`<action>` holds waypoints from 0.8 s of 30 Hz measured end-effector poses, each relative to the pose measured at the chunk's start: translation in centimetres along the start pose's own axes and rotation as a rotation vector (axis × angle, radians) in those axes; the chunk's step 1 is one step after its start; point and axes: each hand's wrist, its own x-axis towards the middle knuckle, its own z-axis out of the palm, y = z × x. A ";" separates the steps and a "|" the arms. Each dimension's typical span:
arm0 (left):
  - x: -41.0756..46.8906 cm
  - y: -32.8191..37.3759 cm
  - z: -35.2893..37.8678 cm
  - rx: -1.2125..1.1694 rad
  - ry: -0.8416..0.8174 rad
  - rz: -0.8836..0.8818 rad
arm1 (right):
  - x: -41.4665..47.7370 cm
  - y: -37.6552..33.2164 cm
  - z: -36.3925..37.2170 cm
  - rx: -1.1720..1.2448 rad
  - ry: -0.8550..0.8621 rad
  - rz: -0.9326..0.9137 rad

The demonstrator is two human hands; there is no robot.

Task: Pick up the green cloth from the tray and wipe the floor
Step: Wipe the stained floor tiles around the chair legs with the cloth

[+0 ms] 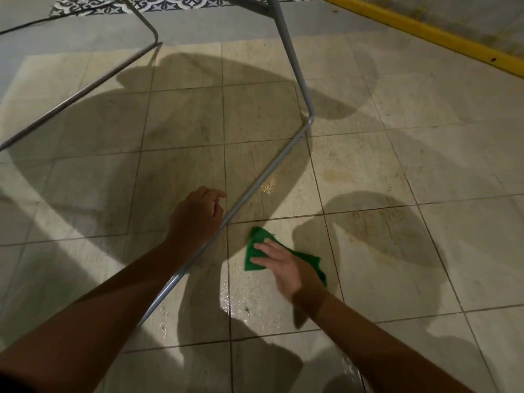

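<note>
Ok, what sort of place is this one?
Likely an indoor room, perhaps a home: a pale tiled floor, wet in patches, grey metal furniture legs standing on it, and patterned tiles at the far edge.

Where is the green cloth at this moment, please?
In the head view the cloth lies on the floor, lower centre-right, pressed under the right hand, just right of the grey metal bar.

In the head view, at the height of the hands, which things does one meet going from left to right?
Left hand, grey metal bar, green cloth, with the right hand pressing flat on it.
</note>
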 end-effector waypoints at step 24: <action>0.9 9.5 2.5 -0.041 -0.229 0.203 | -12.1 5.4 -5.4 -0.038 0.542 0.691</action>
